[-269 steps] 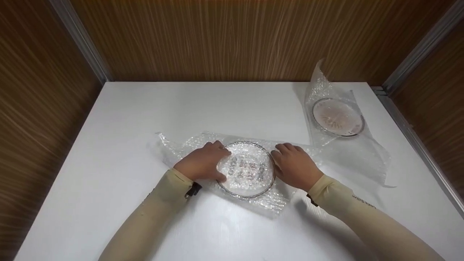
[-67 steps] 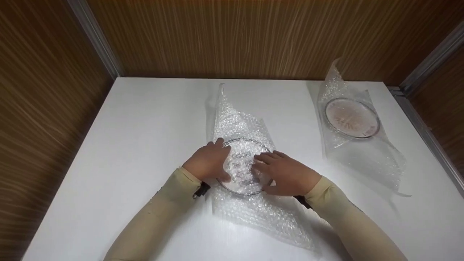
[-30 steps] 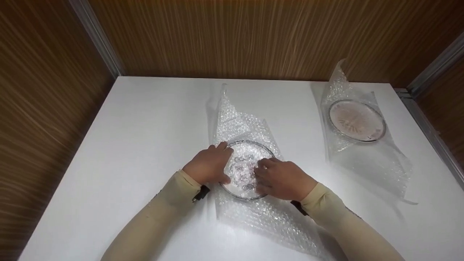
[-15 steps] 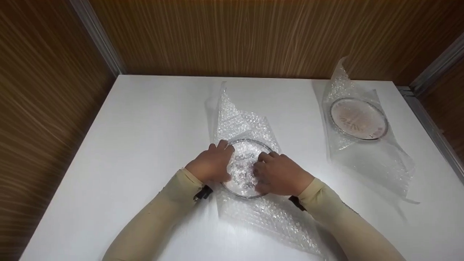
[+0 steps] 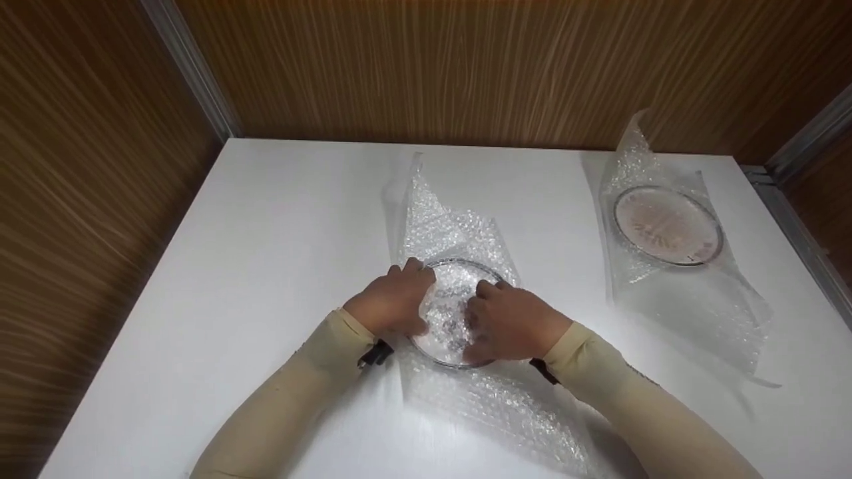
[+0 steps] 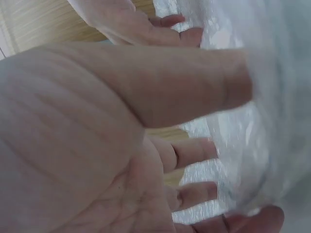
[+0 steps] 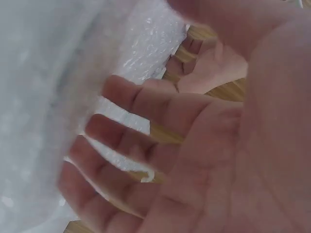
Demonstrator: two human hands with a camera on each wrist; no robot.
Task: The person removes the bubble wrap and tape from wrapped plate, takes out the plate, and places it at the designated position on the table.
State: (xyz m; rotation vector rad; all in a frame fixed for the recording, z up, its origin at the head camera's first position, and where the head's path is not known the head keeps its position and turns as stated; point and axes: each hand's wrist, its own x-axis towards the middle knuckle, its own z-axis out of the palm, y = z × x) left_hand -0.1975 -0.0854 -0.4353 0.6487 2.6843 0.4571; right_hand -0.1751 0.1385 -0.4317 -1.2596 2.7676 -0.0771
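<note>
A round plate (image 5: 447, 318) with a patterned centre and dark rim lies at the middle of the white table, covered by a bubble wrap sheet (image 5: 449, 233). My left hand (image 5: 393, 299) holds the plate's left rim, thumb at the near side and fingers at the far side. Over the plate's right part, the bent fingers and thumb of my right hand (image 5: 512, 322) hold the wrap, hiding that part of the rim. In the left wrist view the thumb (image 6: 209, 82) meets the wrap; in the right wrist view several fingertips (image 7: 99, 126) touch it.
A second round plate (image 5: 667, 226), pinkish with a dark rim, lies on another bubble wrap sheet (image 5: 705, 319) at the back right. Wood-grain panels (image 5: 432, 73) stand behind and beside the white table (image 5: 279, 219). One wrap corner curls upward near the back panel.
Since the oldest frame, the middle wrap sheet has turned from lying crosswise to running away from me. My right hand has shifted inward over the plate, its fingers now more bent.
</note>
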